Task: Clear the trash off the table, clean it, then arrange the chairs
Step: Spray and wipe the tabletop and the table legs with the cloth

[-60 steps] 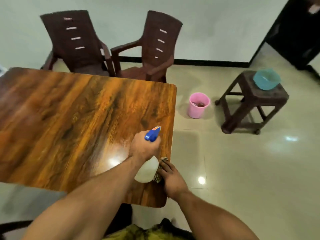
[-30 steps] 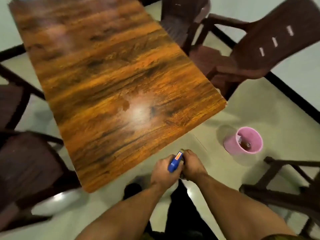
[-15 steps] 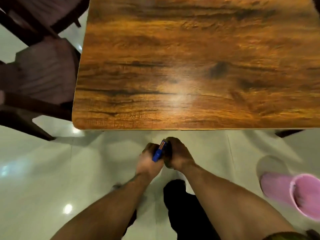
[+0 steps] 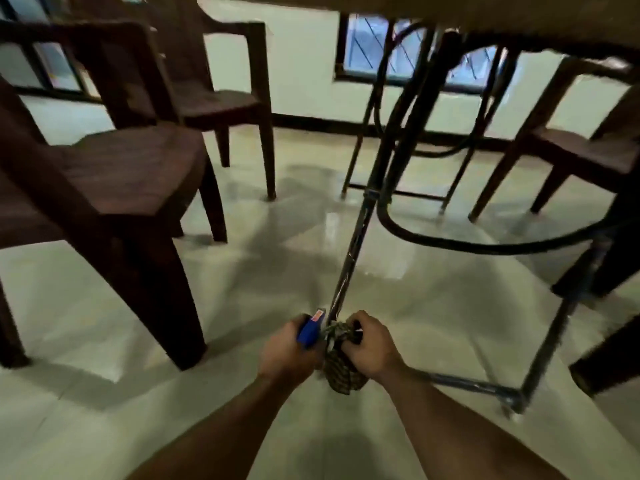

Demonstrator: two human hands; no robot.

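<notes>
Both of your hands are full: your left hand [image 4: 287, 355] grips the blue spray bottle [image 4: 309, 336], and your right hand [image 4: 369, 344] clutches the checked cloth [image 4: 341, 370], just beside a metal table leg [image 4: 349, 265]. Half a second ago you looked down on the tabletop; now you are crouched low, under the table [image 4: 467, 15], with the nearest chair [image 4: 121, 174] to your left. Wiping looks finished; chairs come next.
</notes>
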